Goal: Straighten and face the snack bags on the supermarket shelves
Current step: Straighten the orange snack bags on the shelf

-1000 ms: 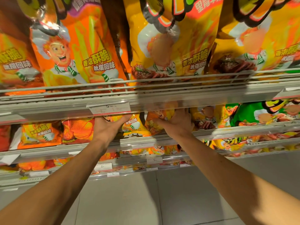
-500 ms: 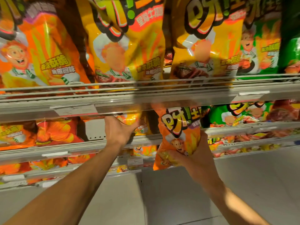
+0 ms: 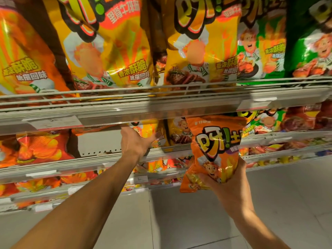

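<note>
My right hand (image 3: pixel 228 187) grips the bottom of an orange snack bag (image 3: pixel 213 150) and holds it upright in front of the second shelf, clear of the row. On that shelf my left hand (image 3: pixel 133 142) reaches in and holds a yellow snack bag (image 3: pixel 152 132) by its left side, thumb across the front. Another yellow bag (image 3: pixel 179 131) stands just to its right, partly hidden behind the orange bag.
Large yellow bags (image 3: pixel 111 51), orange and green bags (image 3: pixel 309 42) fill the top shelf behind a wire rail (image 3: pixel 161 94). A gap (image 3: pixel 100 142) shows bare back panel left of my left hand. Red-orange bags (image 3: pixel 41 150) sit further left. Lower shelves and grey floor lie below.
My right hand has pulled the orange bag out of the second shelf and now holds it lower and to the right. The view has shifted right. My left hand stays on the yellow bag.
</note>
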`<state>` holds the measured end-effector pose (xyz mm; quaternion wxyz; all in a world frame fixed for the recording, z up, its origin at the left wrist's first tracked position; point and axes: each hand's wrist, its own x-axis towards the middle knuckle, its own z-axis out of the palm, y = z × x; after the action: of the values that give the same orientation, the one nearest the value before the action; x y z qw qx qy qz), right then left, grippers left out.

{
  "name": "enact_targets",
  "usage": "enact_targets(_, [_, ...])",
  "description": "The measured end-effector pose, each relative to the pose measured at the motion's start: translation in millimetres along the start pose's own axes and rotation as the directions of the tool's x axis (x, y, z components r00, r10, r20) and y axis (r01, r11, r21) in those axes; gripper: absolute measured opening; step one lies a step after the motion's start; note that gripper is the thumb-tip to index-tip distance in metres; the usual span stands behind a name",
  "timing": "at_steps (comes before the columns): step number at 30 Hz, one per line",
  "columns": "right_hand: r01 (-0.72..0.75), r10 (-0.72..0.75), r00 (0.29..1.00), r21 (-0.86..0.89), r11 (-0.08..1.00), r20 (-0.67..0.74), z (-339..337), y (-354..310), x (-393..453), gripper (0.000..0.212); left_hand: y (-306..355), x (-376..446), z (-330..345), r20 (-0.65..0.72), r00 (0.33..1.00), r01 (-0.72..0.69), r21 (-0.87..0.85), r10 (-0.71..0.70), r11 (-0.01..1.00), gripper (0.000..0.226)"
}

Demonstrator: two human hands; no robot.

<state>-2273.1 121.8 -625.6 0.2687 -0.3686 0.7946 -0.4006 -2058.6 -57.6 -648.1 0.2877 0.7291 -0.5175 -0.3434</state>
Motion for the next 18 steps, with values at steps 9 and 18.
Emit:
enact_targets(9, [0.024, -0.024, 1.0, 0.009, 1.0, -0.016, 19, -13, -18, 0.1, -22, 0, -41, 0.327, 0.94, -0.039, -0.168, 0.093, 0.985, 0.098])
enact_targets(18, [0.051, -0.063, 0.994, 0.121, 0.991, 0.091, 97, -63, -66, 0.092, -117, -48, -149, 0.088, 0.86, -0.475, 0.5, 0.503, 0.724, 0.048])
